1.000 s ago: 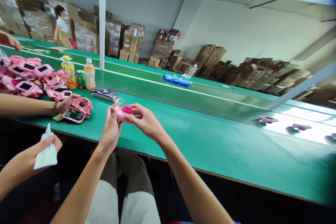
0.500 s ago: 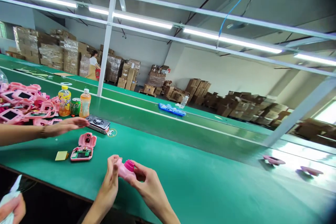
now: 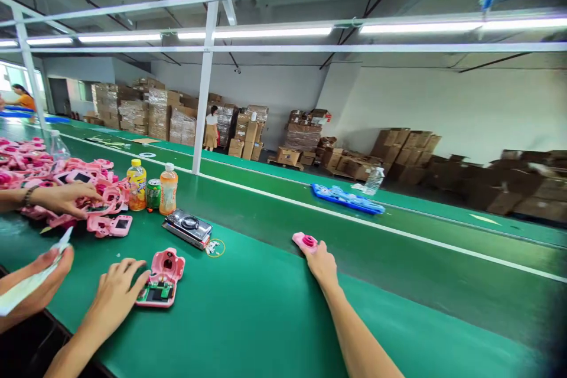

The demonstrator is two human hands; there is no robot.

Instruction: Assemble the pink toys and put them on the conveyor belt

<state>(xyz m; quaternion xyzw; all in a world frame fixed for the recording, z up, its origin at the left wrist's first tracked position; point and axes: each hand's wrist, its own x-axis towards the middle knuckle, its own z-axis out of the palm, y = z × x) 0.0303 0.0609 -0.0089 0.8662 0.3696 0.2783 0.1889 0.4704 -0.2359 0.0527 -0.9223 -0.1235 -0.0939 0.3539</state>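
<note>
My right hand (image 3: 322, 263) reaches out over the green table and holds a closed pink toy camera (image 3: 306, 241) with a darker pink lens ring. On the left, my left hand (image 3: 117, 289) has its fingers spread. Its fingertips are at the left edge of an opened pink toy camera (image 3: 170, 263), which lies with its green circuit board showing. The yellow pad that lay beside that camera is hidden, apparently by my left hand.
A co-worker's hand (image 3: 71, 198) reaches into a heap of pink camera parts (image 3: 88, 174); their other hand (image 3: 62, 269) grips something whitish. Behind are drink bottles (image 3: 168, 189), a can (image 3: 153, 194) and a silver camera-like box (image 3: 188, 227). A blue tray (image 3: 345, 199) lies on the far belt.
My hands have parted: the right has carried the pink toy camera forward, the left has moved to the opened camera. The co-worker's hand has gone into the heap. My view has turned left.
</note>
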